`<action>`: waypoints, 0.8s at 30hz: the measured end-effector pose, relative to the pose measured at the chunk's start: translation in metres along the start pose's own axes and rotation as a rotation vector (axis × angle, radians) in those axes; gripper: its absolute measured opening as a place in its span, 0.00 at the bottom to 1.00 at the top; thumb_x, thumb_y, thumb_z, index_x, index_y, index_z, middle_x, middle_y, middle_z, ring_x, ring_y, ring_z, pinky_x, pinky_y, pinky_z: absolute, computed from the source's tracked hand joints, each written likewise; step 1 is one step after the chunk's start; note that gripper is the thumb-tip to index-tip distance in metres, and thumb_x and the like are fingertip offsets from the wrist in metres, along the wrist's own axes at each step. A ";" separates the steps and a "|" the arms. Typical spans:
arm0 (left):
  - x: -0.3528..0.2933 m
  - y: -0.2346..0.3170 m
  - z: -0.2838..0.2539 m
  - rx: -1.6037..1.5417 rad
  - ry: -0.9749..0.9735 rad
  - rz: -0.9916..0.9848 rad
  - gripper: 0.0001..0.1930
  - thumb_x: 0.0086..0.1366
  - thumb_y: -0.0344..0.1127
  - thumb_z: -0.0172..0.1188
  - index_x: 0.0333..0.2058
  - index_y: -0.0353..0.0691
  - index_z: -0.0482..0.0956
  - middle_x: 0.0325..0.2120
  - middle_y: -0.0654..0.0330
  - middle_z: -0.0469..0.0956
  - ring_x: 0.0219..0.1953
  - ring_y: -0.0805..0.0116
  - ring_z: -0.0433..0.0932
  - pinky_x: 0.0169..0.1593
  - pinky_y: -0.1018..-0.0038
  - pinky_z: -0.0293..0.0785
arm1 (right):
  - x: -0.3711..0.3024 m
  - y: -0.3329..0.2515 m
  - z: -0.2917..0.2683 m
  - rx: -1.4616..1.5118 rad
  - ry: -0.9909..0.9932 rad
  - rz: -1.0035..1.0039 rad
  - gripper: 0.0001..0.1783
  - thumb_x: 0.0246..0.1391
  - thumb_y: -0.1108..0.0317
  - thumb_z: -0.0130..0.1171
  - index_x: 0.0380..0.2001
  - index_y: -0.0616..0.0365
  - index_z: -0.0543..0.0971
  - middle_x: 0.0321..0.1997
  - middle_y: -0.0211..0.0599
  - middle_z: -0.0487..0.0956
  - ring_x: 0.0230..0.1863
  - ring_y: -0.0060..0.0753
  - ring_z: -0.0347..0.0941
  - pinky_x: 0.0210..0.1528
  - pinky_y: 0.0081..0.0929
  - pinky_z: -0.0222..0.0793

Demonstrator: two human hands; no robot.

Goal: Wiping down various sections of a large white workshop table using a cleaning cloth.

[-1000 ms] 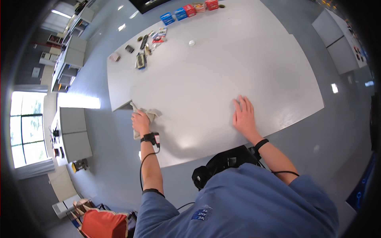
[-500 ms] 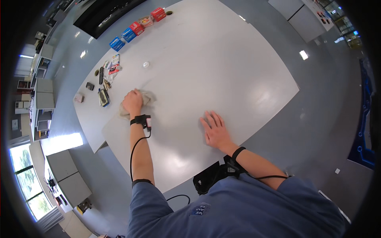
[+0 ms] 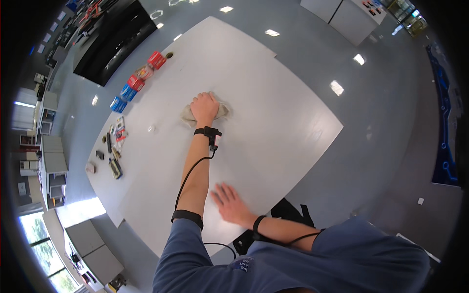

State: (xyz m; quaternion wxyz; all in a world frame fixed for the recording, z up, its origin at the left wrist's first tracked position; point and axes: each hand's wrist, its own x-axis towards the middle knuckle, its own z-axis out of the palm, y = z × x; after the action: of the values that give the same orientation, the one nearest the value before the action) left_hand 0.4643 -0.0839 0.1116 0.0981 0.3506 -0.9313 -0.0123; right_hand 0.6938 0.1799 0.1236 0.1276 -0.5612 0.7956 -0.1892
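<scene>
Clock centred on left hand, 12 = top of view.

Left hand (image 3: 205, 105): on the beige cloth (image 3: 223, 112), about mid-counter. Grip curled down over the bunched fabric, fingers close together; cloth pokes out at 3 and 8. Fingertips partly hidden, so exact pinch can't be told. Wrist has a black strap with a small module (image 3: 213, 136), cable running down the forearm.

Right hand (image 3: 233, 205): between 5 and 6, near the counter's lower edge. Grip empty, fingers spread, a bit blurred. Can't tell if palm touches the white counter (image 3: 278, 122).

Rest of counter: small clear round item (image 3: 152, 129) at 8, nearest loose thing to the cloth. Small-item cluster (image 3: 117, 134) further out, also around 8, with a black remote-like bar (image 3: 109, 142) in it. Row of red and blue boxes (image 3: 136, 82) at 10, along the edge. Dark round piece (image 3: 169, 55) at 11, just beside the end red box.
</scene>
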 end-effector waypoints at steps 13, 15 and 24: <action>0.117 0.222 0.045 -0.155 0.127 0.576 0.14 0.63 0.42 0.48 0.35 0.38 0.77 0.34 0.54 0.78 0.39 0.52 0.75 0.44 0.57 0.69 | -0.021 0.001 -0.038 0.728 0.280 0.087 0.30 0.53 0.59 0.45 0.56 0.67 0.69 0.63 0.55 0.64 0.69 0.59 0.50 0.70 0.47 0.41; 0.113 0.215 0.047 -0.316 0.234 0.511 0.13 0.62 0.40 0.49 0.35 0.39 0.77 0.34 0.54 0.78 0.38 0.52 0.75 0.43 0.57 0.70 | -0.020 0.001 -0.034 0.689 0.215 0.085 0.31 0.54 0.59 0.45 0.58 0.67 0.66 0.63 0.56 0.62 0.69 0.59 0.49 0.71 0.47 0.41; 0.033 0.064 0.028 -0.324 0.246 0.118 0.14 0.59 0.41 0.51 0.23 0.38 0.77 0.24 0.52 0.78 0.29 0.50 0.78 0.35 0.56 0.73 | -0.011 -0.002 -0.010 0.368 0.110 -0.003 0.32 0.54 0.59 0.48 0.60 0.66 0.63 0.64 0.60 0.61 0.68 0.60 0.50 0.69 0.48 0.43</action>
State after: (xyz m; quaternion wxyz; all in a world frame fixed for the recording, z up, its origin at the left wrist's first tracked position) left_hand 0.3927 -0.0586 0.0963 0.2665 0.2741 -0.9171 -0.1132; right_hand 0.6948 0.1912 0.1329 0.1840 -0.5183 0.7527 -0.3618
